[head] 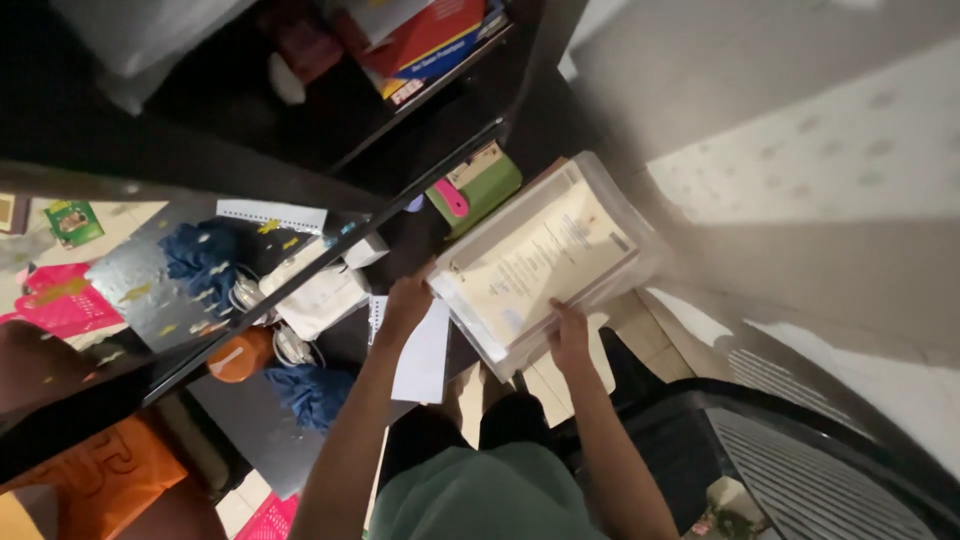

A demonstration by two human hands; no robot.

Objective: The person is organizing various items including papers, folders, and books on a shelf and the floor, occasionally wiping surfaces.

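Note:
I hold a clear plastic document folder stuffed with printed papers, tilted up toward the dark shelf. My left hand grips its left corner. My right hand grips its lower edge, fingers curled under it. A loose white sheet hangs below my left hand. Just beyond the folder's far end lies a green case with a pink item on it.
A dark glass-fronted shelf holds a blue cloth, white bundles, an orange lid and stacked books above. A black plastic chair stands at lower right. Pale wall fills the right.

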